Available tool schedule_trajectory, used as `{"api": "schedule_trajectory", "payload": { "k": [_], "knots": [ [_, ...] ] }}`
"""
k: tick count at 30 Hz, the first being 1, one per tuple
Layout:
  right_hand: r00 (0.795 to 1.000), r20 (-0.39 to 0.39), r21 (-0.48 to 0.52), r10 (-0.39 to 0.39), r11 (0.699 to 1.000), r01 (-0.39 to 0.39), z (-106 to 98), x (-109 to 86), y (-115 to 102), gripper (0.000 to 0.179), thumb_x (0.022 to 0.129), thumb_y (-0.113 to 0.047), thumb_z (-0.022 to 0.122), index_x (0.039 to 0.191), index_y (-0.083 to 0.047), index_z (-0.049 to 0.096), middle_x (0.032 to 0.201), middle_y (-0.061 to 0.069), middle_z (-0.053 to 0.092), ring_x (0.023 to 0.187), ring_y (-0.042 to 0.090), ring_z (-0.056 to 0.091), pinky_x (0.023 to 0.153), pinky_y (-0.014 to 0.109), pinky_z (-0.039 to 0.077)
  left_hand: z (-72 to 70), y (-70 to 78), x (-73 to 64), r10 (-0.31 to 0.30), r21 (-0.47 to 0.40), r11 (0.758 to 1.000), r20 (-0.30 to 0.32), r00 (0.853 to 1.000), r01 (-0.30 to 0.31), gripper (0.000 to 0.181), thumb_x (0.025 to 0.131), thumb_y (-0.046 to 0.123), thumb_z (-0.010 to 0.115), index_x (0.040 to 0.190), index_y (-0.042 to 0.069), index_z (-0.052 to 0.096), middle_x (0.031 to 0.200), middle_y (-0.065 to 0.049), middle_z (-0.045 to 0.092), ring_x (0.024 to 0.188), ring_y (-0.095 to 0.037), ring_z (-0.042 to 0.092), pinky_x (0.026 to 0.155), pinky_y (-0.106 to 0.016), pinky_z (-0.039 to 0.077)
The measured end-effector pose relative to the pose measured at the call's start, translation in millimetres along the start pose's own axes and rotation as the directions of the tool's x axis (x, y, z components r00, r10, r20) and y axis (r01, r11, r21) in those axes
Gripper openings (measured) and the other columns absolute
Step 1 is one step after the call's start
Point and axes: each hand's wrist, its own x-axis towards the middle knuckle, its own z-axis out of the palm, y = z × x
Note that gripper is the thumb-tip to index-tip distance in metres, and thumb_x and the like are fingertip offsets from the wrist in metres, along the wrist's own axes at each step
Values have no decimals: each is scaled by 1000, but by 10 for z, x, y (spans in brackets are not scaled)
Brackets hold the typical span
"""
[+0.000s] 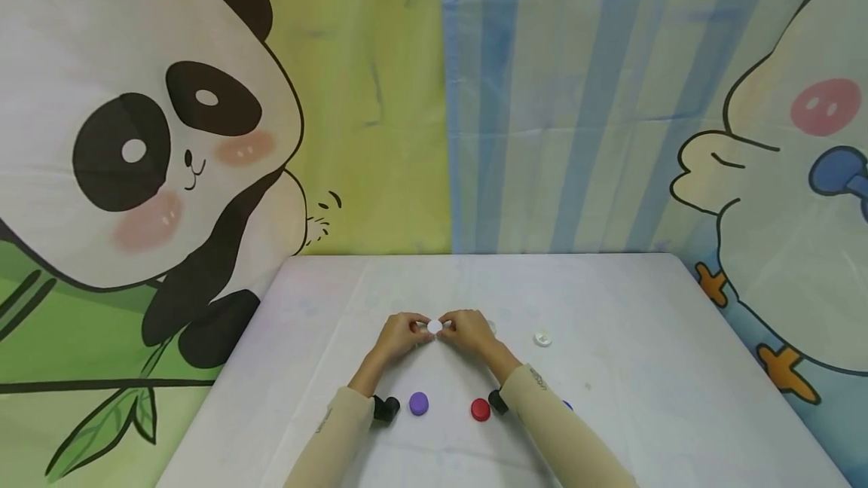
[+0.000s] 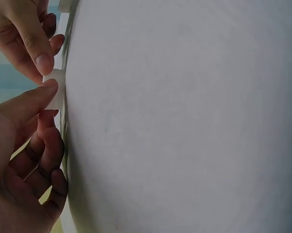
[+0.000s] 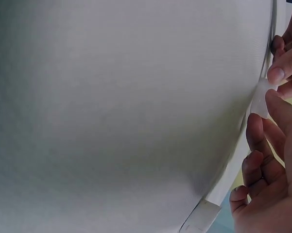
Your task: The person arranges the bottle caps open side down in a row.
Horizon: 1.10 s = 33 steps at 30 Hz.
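Note:
Between both hands, near the table's middle, is a small white round disc point(image 1: 435, 327). My left hand point(image 1: 401, 335) pinches its left edge with thumb and fingertips. On the opposite edge, my right hand point(image 1: 468, 330) grips it the same way. In the left wrist view the disc point(image 2: 58, 92) looks whitish and slightly see-through, partly covered by the thumb. The right wrist view shows the disc point(image 3: 261, 99) between the two thumbs. Just past the right hand, another whitish round piece point(image 1: 491, 327) is mostly hidden.
A white cap-like round piece point(image 1: 542, 338) lies right of the hands on the white table point(image 1: 644, 300). Nearer are a purple round piece point(image 1: 419, 404) and a red one point(image 1: 480, 410), between the forearms. A blue piece point(image 1: 568, 405) peeks out behind the right sleeve.

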Motion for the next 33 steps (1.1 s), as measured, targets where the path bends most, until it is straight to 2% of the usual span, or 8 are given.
{"api": "schedule_trajectory", "payload": {
  "k": [8,11,15,19,24,26,29,33],
  "knots": [
    [1000,15,12,22,1000,-22,16,-21,0,26,78,-24,69,99,-9,69,62,-8,58,57,5,46,60,26,41,17,-1,-7,16,2,1000,2,1000,-16,29,73,24,74,98,9,68,58,7,55,50,-4,46,46,-20,38],
    [999,40,5,25,1000,-25,-5,-25,-1,30,76,-22,70,103,-8,68,61,-8,56,56,6,46,59,25,40,12,7,-7,1,8,1000,18,1000,-1,39,72,22,75,107,9,64,58,7,54,50,-4,46,46,-20,38],
    [996,77,40,39,998,-43,-135,-22,-4,34,77,-19,69,109,-7,64,65,-6,58,59,6,47,59,24,40,-25,63,-6,-9,-31,999,37,999,10,58,70,19,76,122,7,52,61,6,55,50,-5,47,47,-21,40],
    [998,28,112,52,992,-55,-401,-20,-11,33,79,-17,67,111,-7,63,72,-2,61,63,10,48,60,26,40,-73,230,40,26,-70,997,20,999,-24,60,70,20,77,123,9,51,63,5,56,53,-6,50,50,-22,42],
    [991,-98,185,92,980,-72,-703,-104,9,26,81,-17,65,106,-10,66,74,0,60,61,12,47,56,27,40,-43,538,167,95,-81,992,23,995,-93,51,73,25,74,119,13,55,64,5,56,52,-7,50,47,-23,41],
    [983,-149,188,108,979,-79,-757,-156,35,22,82,-17,64,103,-12,67,74,-1,60,62,12,48,55,27,40,3,652,220,118,-76,990,35,992,-115,49,74,26,73,118,13,56,64,5,56,52,-7,49,46,-22,41],
    [969,-199,218,145,971,-101,-779,-235,85,17,83,-16,63,99,-13,68,75,-1,60,65,12,50,56,27,41,105,775,295,120,-57,992,61,991,-117,48,75,28,72,118,14,56,63,6,55,52,-6,48,46,-21,40],
    [954,-195,282,227,945,-167,-735,-329,176,16,82,-13,62,98,-12,68,75,1,59,65,13,51,54,26,41,271,855,370,99,-29,995,116,988,-96,46,74,26,73,116,13,57,61,6,55,49,-6,46,45,-21,39]
  ]
}}
